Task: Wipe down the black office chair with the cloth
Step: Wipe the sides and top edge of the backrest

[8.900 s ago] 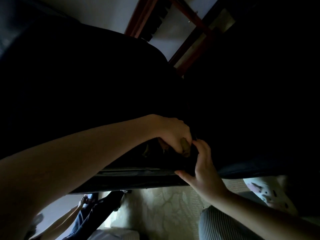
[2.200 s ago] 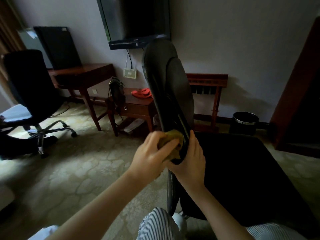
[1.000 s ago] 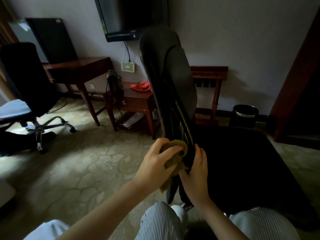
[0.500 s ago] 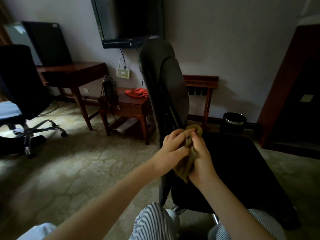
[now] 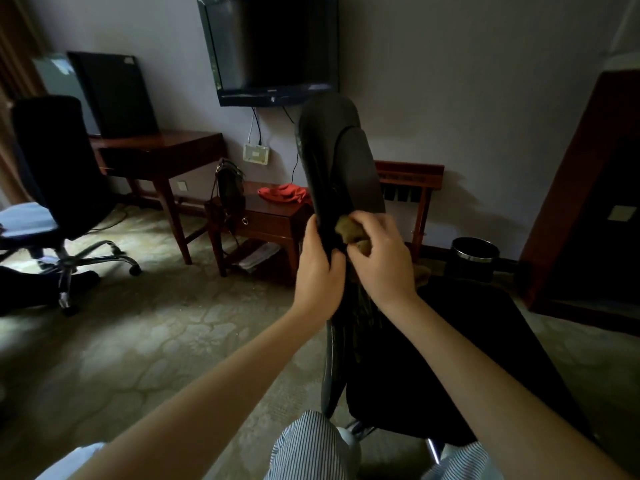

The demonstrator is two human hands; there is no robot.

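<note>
The black office chair with a padded backrest [image 5: 341, 168] fills the centre of the frame. It is seen from the side, so its backrest stands as a narrow dark shape from the middle up toward the wall television [image 5: 273, 46], and its wide flat seat [image 5: 478, 341] spreads to the lower right.

The left hand [image 5: 320, 271] now grips the rear edge of the backrest, just left of centre, with its fingers closed around that edge. The right hand [image 5: 384, 268], beside it on the front side, holds the small crumpled olive-green cloth [image 5: 349, 231]; its fingers [image 5: 369, 221] are curled over the cloth and press it on the backrest.

This is a change: one second ago the left hand had the cloth and the right hand steadied the chair, and half a second ago both hands met on it. I judge the cloth was handed over so that the front face of the backrest can be wiped next, and the seat is perhaps still to do.
</note>
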